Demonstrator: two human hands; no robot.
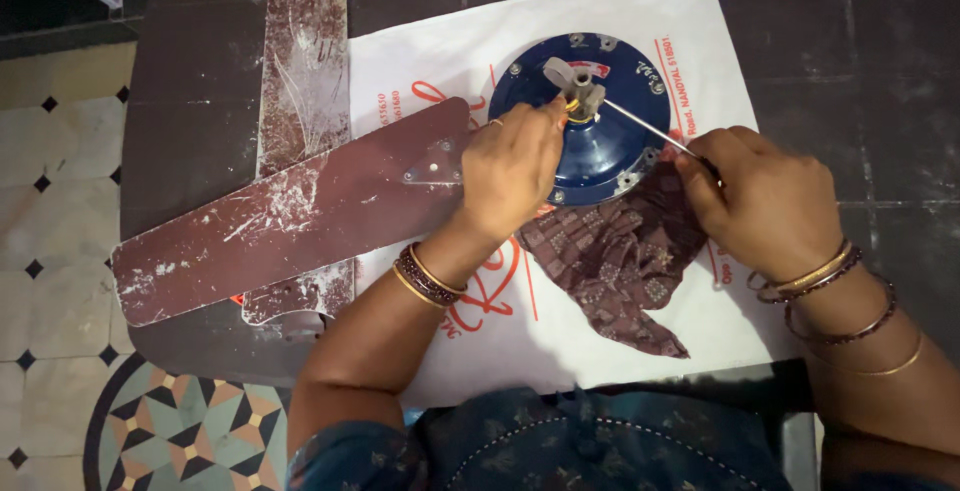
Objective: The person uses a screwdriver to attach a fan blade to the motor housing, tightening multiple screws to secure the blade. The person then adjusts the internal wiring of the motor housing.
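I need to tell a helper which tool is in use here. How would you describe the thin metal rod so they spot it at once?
Start at the white printed sheet on the dark table, then find the round blue fan motor housing lying on it. The thin metal rod runs from the hub at its centre out to the right hand, which grips its end. It is the only slim, straight, shiny thing there.

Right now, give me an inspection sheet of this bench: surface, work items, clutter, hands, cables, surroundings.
Surface: dark table under a white printed sheet.
Work items: blue ceiling fan motor housing, hub up; thin metal rod tool aimed at the hub.
Clutter: two dusty maroon fan blades, patterned cloth.
Hands: left hand pinches at the hub; right hand grips the tool.
Cables: nothing seen.
Surroundings: patterned tile floor.
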